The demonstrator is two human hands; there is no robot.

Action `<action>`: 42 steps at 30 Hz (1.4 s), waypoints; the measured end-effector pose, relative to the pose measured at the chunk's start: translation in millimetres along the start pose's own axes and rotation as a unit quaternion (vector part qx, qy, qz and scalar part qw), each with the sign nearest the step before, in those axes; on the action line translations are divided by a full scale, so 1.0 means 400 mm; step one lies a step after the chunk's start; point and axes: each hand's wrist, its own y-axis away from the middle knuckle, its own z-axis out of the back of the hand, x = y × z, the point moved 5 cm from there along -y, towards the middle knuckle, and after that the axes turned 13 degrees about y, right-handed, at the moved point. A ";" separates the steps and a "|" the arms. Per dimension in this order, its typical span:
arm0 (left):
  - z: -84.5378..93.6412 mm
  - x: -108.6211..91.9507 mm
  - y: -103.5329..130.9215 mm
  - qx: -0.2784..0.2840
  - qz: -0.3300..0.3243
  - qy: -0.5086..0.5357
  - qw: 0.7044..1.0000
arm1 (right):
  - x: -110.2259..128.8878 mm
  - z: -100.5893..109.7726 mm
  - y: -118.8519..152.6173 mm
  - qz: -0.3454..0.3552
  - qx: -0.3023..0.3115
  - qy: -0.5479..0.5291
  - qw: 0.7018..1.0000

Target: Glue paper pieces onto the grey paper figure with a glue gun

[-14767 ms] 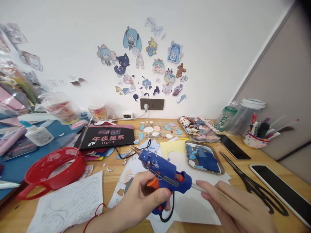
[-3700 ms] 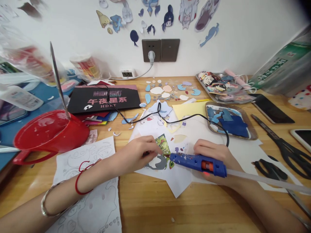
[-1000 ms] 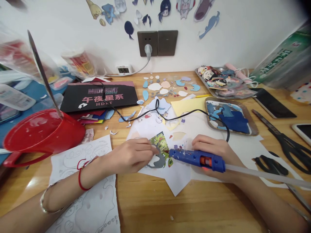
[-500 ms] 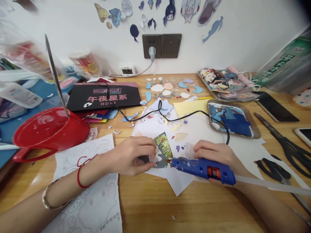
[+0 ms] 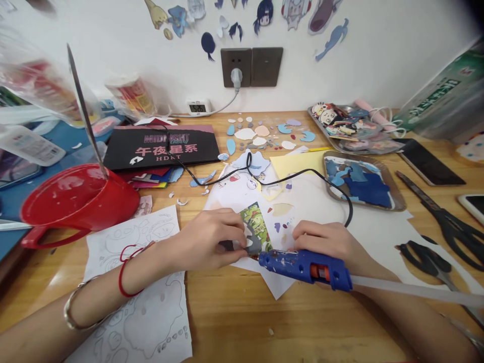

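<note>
- While our left hand [image 5: 206,244] pins a small grey cutout [image 5: 252,243] at centre frame, fingertips pressed together on its edge, we work over white paper [image 5: 321,201].
- Our right hand [image 5: 333,244], lower right of centre, wraps closed around the blue glue gun [image 5: 302,264], nozzle just beside the cutout.
- We judge the cutout light, thin and floppy, best held flat by its rim; the gun is rigid, its tip likely hot, so grip the body.
- A red bowl [image 5: 75,201] sits at left, scissors [image 5: 446,227] at far right.

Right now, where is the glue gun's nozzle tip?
In the head view, just below centre: the right hand holds the blue glue gun flat, its nozzle pointing left at the grey cutout under the left hand.
</note>
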 end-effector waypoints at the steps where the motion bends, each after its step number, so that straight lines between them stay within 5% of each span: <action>1: 0.001 0.000 0.000 -0.001 0.000 0.002 1.000 | 0.003 -0.001 -0.002 0.005 0.008 0.004 1.000; 31: 0.030 0.015 -0.014 0.037 -0.023 0.094 0.995 | 0.044 -0.022 -0.005 0.018 -0.047 0.144 0.988; 42: 0.019 0.032 -0.013 0.015 -0.016 0.103 0.994 | 0.038 -0.007 -0.018 0.008 0.002 0.091 0.996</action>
